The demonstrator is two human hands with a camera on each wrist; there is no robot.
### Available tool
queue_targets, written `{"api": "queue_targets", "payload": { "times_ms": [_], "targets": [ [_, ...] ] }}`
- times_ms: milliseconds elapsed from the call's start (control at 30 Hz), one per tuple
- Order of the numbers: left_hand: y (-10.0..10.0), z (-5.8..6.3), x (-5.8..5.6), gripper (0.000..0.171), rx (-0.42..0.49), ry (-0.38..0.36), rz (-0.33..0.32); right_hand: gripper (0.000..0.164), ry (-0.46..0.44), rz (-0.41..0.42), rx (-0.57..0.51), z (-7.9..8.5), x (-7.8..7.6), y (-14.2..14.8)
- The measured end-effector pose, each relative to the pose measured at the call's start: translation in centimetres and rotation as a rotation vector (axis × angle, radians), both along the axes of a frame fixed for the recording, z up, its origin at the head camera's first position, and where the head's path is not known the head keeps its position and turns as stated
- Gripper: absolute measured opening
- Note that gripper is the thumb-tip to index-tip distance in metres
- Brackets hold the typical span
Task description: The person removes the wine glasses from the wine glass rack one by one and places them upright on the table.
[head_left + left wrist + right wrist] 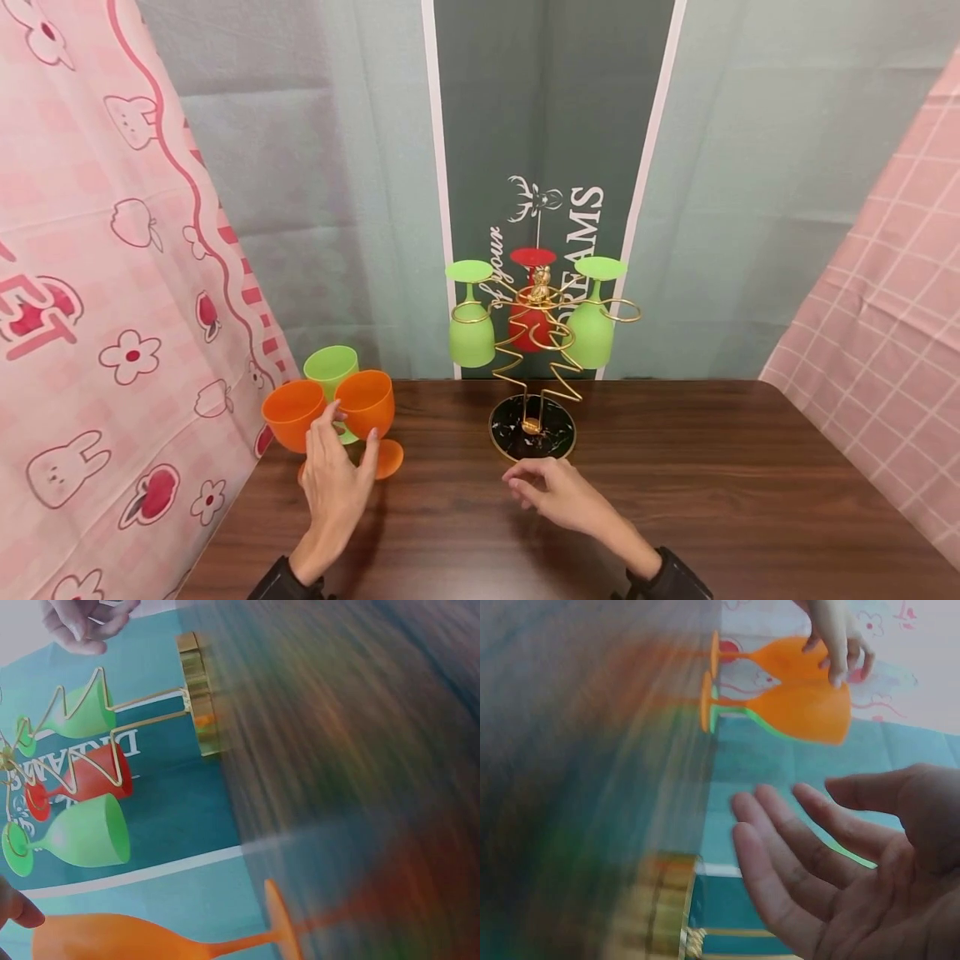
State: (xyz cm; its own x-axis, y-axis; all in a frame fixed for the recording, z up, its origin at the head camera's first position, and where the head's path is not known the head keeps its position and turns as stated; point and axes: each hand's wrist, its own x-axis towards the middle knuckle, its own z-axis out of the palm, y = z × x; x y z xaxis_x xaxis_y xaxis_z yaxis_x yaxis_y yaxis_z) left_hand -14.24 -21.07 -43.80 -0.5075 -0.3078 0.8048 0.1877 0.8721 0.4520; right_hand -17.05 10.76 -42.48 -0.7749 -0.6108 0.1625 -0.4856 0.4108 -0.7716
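Two orange goblets (369,403) (292,414) and a light green goblet (330,367) stand upright, close together, at the table's left. My left hand (335,471) is at the nearer orange goblet, thumb and fingers spread about its bowl; whether they press on it is unclear. A gold wire glass rack (534,333) on a round black base (532,450) holds upside-down goblets: a green one (472,333) at left, a red one (532,321) behind, another green one (592,329) at right. In front of the base hovers my right hand (558,493), holding nothing, fingers loosely bent.
The dark wooden table (720,483) meets a grey-green curtain (750,208) at its back edge. Pink printed cloth (135,275) hangs along the left side, and a pink checked cloth (885,333) along the right. Some wire rings (621,310) stick out from the rack.
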Motion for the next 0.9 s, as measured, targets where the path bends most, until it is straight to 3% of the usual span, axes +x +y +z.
{"api": "queue_targets", "payload": {
  "times_ms": [167, 367, 567, 733, 900],
  "targets": [
    [0.7, 0.2, 0.8, 0.058, -0.010, 0.003, -0.036, 0.016, 0.023, 0.035, 0.039, 0.9, -0.4, 1.4],
    [1.5, 0.0, 1.3, 0.030, -0.071, 0.017, -0.111, 0.015, 0.076, 0.012, 0.080, 1.6, -1.1, 2.5],
    [2.3, -0.5, 1.1, 0.019, -0.150, -0.037, -0.348, 0.017, 0.129, -0.050, 0.117, 2.6, -1.7, 3.9],
    [2.8, -0.1, 1.3, 0.020, -0.284, -0.220, -0.569, 0.019, 0.141, -0.091, 0.118, 3.6, -1.9, 4.9],
    [3.0, 1.7, 1.8, 0.007, -0.419, -0.411, -0.829, 0.022, 0.144, -0.142, 0.126, 4.3, -2.1, 6.5]
  ]
}}
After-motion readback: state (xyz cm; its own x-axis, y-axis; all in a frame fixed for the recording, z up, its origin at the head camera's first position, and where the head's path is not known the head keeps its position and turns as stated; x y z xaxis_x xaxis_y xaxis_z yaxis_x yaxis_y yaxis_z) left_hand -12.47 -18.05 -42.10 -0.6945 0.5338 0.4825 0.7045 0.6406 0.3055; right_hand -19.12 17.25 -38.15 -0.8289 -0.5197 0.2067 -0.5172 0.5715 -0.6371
